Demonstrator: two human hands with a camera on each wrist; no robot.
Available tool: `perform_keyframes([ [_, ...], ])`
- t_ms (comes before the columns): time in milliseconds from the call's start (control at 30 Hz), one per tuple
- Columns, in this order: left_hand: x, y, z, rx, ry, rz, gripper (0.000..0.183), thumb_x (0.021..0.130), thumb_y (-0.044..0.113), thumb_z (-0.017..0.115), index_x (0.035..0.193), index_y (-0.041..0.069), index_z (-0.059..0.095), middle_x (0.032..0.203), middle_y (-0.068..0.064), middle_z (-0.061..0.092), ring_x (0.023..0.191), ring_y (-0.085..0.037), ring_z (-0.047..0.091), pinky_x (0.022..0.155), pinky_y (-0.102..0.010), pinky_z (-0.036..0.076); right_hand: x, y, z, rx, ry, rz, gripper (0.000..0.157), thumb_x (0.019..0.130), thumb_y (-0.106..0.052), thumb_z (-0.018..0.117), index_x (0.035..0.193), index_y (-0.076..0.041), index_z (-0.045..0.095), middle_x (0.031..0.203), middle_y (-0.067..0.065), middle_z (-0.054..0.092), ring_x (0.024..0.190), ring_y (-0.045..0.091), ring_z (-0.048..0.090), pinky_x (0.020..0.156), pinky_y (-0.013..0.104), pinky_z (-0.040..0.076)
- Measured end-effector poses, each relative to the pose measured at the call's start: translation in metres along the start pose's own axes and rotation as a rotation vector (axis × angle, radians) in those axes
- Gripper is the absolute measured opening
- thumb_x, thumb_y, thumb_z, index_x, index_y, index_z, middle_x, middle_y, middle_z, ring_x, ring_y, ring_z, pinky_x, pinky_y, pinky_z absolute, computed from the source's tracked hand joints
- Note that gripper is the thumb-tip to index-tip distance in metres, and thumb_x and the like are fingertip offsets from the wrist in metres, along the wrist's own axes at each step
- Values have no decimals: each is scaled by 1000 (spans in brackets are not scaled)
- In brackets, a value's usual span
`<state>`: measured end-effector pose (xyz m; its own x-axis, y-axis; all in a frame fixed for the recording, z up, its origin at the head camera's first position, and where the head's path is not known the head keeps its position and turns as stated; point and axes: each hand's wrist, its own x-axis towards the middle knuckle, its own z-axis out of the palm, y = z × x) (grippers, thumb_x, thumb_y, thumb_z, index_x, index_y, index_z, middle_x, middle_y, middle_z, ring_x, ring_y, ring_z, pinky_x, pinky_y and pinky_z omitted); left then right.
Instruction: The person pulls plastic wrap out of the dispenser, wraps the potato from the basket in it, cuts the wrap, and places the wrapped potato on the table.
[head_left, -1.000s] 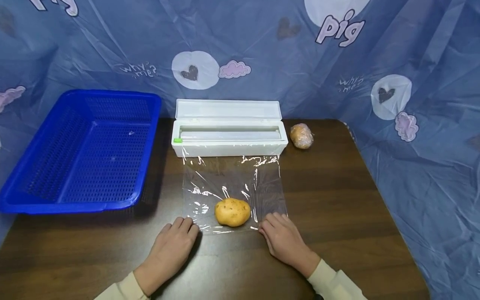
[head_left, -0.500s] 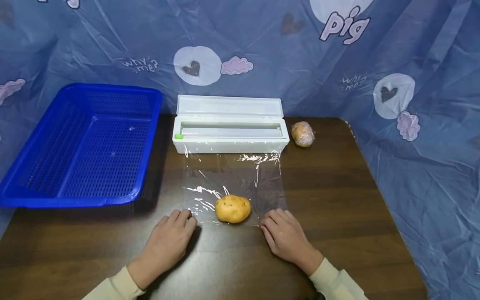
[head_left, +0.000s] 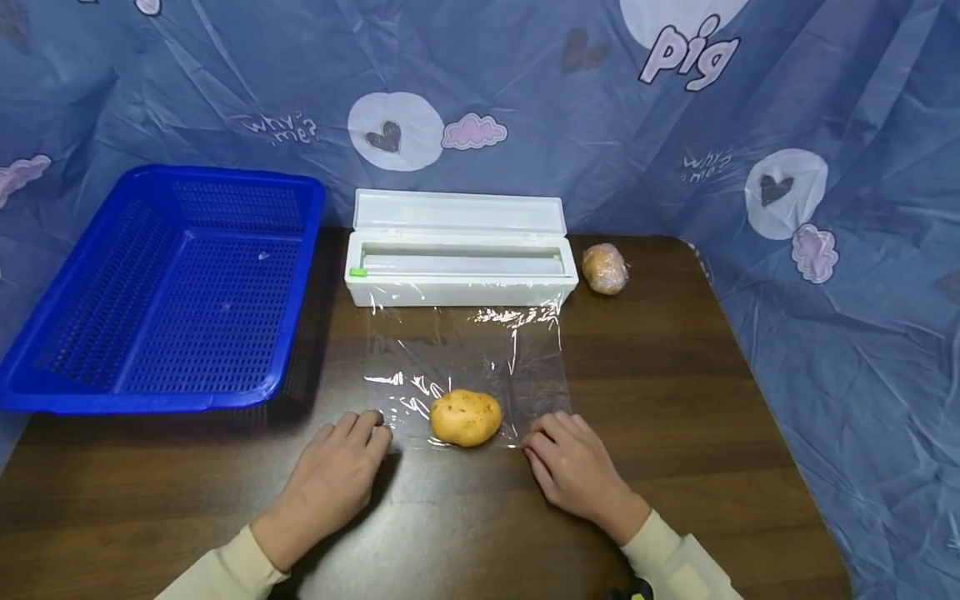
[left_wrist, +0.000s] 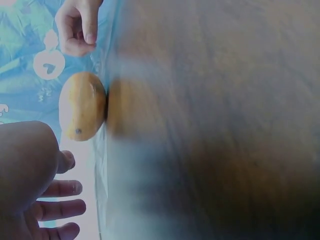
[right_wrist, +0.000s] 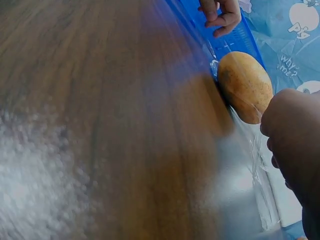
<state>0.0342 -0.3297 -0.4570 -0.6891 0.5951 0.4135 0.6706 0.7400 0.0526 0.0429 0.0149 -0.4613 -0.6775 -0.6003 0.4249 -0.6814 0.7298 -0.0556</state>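
Observation:
A yellow potato (head_left: pixel 465 417) lies on a sheet of clear plastic wrap (head_left: pixel 450 350) near its front edge. The sheet runs out of a white wrap dispenser (head_left: pixel 461 292), whose lid stands up. My left hand (head_left: pixel 333 475) is beside the sheet's front left corner; in the left wrist view its fingers (left_wrist: pixel 62 210) are spread apart, with nothing between them. At the front right corner, my right hand (head_left: pixel 581 467) pinches the wrap between thumb and fingers. In the right wrist view the potato (right_wrist: pixel 245 87) is partly behind that hand.
A blue plastic basket (head_left: pixel 292 292) stands on the left of the brown table (head_left: pixel 667 375). Right of the dispenser sits a wrapped round item (head_left: pixel 604 269), apparently another potato. A small green slider (head_left: pixel 357 272) is on the dispenser's left front edge. A blue printed cloth (head_left: pixel 525 75) hangs behind.
My left hand has drawn slightly left, off the wrap's corner. The right hand still holds its corner, a little further right. The whole head view has shifted slightly; potato and dispenser stay put.

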Motion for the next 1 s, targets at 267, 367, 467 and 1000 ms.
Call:
perform_keyframes([
  [267, 0, 0, 0, -9, 7, -10, 19, 73, -1, 58, 92, 2, 58, 102, -14, 59, 79, -31, 54, 56, -40, 47, 6, -10, 6, -8, -27, 90, 59, 82, -31, 77, 134, -7, 60, 114, 9, 60, 96, 27, 58, 77, 42, 46],
  [367, 0, 1, 0, -19, 19, -26, 15, 77, 2, 55, 92, 1, 58, 103, -15, 59, 79, -32, 55, 56, -41, 48, 11, -16, 12, -33, -52, 104, 79, 80, -36, 82, 146, -8, 48, 123, 14, 55, 102, 30, 57, 79, 44, 47],
  [467, 3, 7, 0, -40, 57, -44, 13, 84, 10, 53, 92, 1, 57, 104, -16, 59, 80, -33, 56, 56, -43, 48, 16, -19, 18, -58, -40, 86, 80, 82, -34, 80, 149, -8, 46, 127, 17, 53, 105, 31, 58, 77, 44, 47],
  [1000, 51, 40, 24, -17, -142, 173, 101, 83, 56, 75, 156, 2, 31, 163, -22, 24, 147, -38, 30, 101, -53, 45, 28, -22, 29, -98, -3, -9, 73, 84, -29, 75, 146, -3, 49, 136, 24, 50, 113, 36, 58, 84, 47, 52],
])
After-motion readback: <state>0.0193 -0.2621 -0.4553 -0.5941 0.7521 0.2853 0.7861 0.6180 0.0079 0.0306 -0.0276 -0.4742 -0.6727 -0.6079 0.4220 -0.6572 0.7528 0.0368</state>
